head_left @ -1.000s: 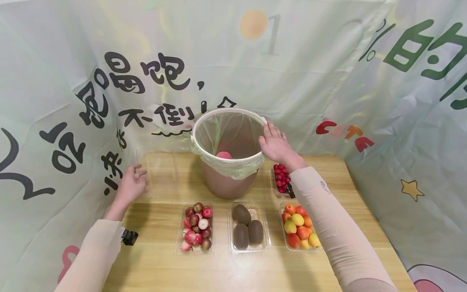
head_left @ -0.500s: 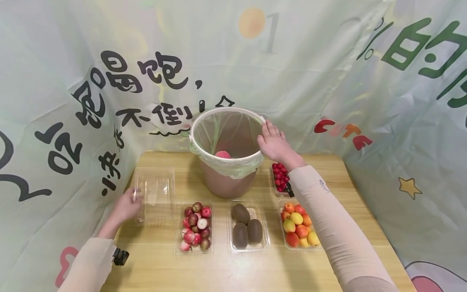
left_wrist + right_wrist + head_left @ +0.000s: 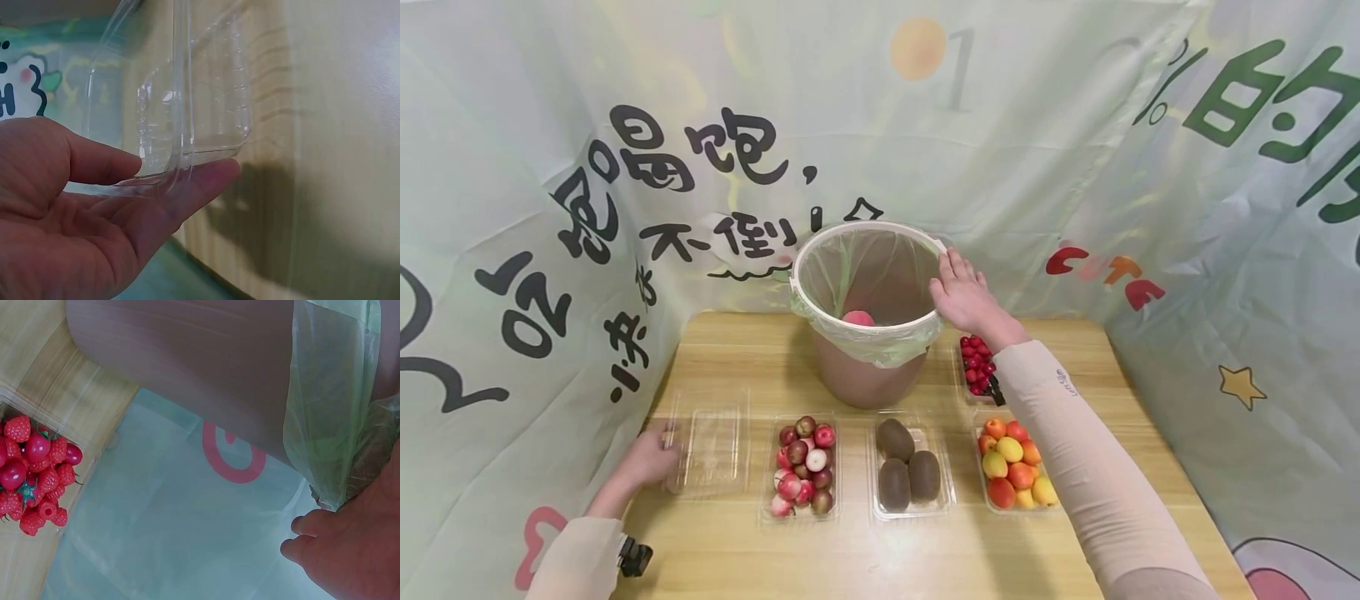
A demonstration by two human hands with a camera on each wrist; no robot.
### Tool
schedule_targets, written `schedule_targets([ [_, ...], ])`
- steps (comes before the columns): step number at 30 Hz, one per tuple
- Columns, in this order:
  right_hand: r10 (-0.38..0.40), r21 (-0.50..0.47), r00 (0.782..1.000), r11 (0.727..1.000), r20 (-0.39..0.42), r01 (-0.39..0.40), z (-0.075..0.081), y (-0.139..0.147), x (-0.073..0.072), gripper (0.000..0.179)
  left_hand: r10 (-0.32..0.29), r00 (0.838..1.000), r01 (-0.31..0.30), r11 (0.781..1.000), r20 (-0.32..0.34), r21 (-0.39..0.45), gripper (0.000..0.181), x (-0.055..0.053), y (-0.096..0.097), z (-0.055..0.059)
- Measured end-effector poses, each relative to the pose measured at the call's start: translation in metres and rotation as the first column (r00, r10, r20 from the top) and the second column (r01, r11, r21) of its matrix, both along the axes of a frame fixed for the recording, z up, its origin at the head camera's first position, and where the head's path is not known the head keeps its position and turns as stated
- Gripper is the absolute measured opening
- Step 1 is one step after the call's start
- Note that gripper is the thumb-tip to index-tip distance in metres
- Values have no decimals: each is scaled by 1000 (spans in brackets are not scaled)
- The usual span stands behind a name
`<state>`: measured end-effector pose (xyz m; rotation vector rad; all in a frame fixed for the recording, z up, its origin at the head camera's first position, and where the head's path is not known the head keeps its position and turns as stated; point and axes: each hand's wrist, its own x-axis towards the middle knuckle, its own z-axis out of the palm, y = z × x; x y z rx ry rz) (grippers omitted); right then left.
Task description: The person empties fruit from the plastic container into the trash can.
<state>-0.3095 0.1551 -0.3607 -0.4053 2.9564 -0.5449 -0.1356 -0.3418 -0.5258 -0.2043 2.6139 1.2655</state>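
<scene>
My left hand (image 3: 651,457) pinches the left edge of a clear plastic fruit box (image 3: 713,446), which has nothing in it. In the left wrist view, thumb and fingers grip the corner of the box (image 3: 181,94) close over the tabletop. My right hand (image 3: 966,292) rests on the right side of the rim of a brownish-pink trash can (image 3: 868,382), its fingers straight. A thin green liner bag (image 3: 887,348) folds over that rim; in the right wrist view the fingertips (image 3: 300,547) lie beside the bag. Inside the can is a round pink thing (image 3: 858,318).
Along the front stand clear boxes with red and maroon fruits (image 3: 801,462), three brown kiwis (image 3: 895,483), and yellow-orange fruits (image 3: 1011,450). Behind the right forearm is a box of red berries (image 3: 37,465). Printed cloth walls (image 3: 1000,150) enclose the wooden table (image 3: 760,567).
My left hand has come from the back left toward the front with the clear box, now set left of the maroon fruits. My right hand has stayed on the can's rim.
</scene>
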Motion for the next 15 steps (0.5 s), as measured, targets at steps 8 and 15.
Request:
schedule_targets([
  [8,-6,-5,1000,1000,0,6,0,0,0,73,-3,999,2,1000,40,26,60,8,-3,-7],
  [15,-7,-14,1000,1000,5,7,0,0,0,74,9,998,-10,1000,66,7,60,9,-4,-12],
])
